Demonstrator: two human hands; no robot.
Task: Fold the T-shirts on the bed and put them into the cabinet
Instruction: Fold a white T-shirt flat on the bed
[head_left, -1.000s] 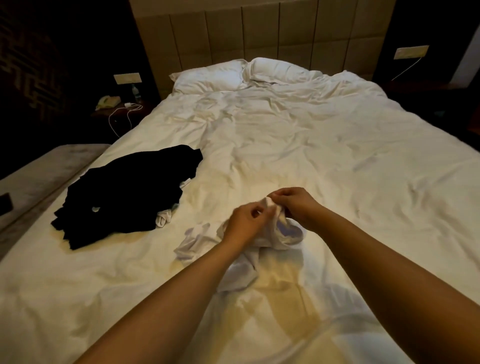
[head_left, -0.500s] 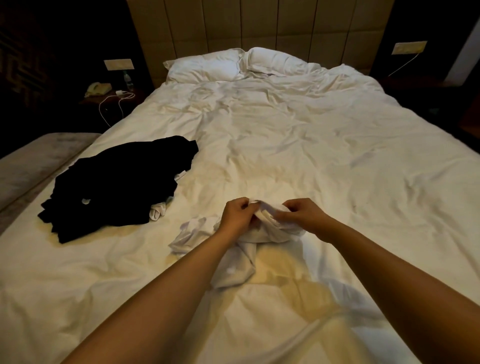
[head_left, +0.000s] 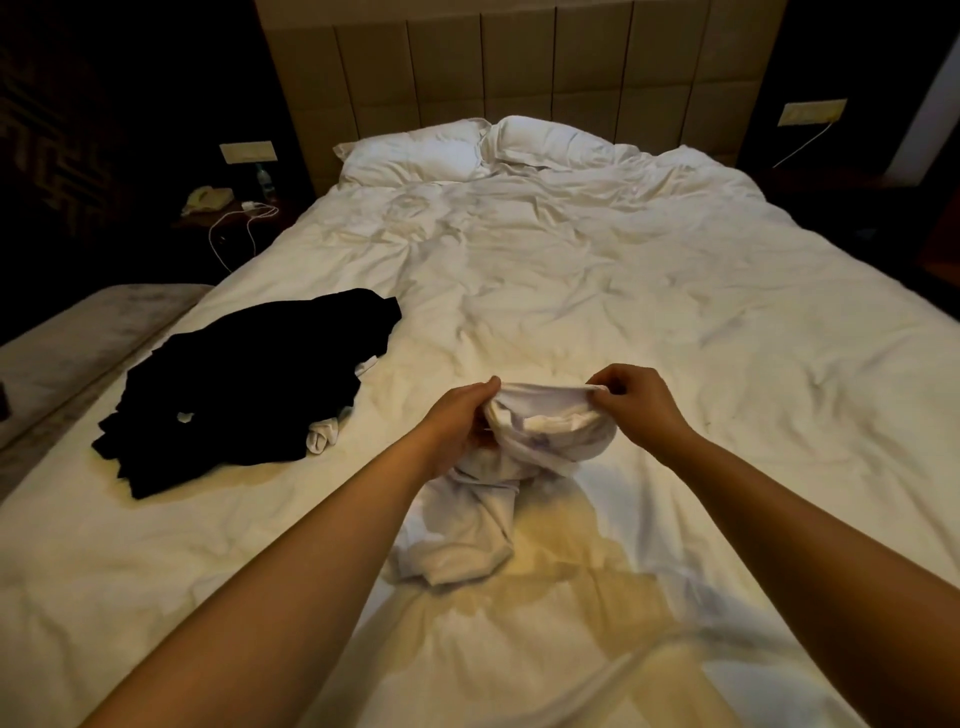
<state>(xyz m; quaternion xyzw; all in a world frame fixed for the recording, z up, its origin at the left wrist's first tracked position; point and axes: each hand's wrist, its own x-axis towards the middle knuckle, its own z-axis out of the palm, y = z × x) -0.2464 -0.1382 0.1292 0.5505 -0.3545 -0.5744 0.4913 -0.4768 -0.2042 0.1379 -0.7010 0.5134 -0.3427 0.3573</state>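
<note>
Both hands, left hand (head_left: 460, 415) and right hand (head_left: 631, 402), pinch the bunched white T-shirt (head_left: 524, 457); the tangled cloth may twist and fold crooked on the bed (head_left: 571, 291).

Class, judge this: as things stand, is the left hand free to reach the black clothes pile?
Probably not yet: the left hand grips the white T-shirt. Otherwise the bedding toward the black clothes pile looks unobstructed.
</note>
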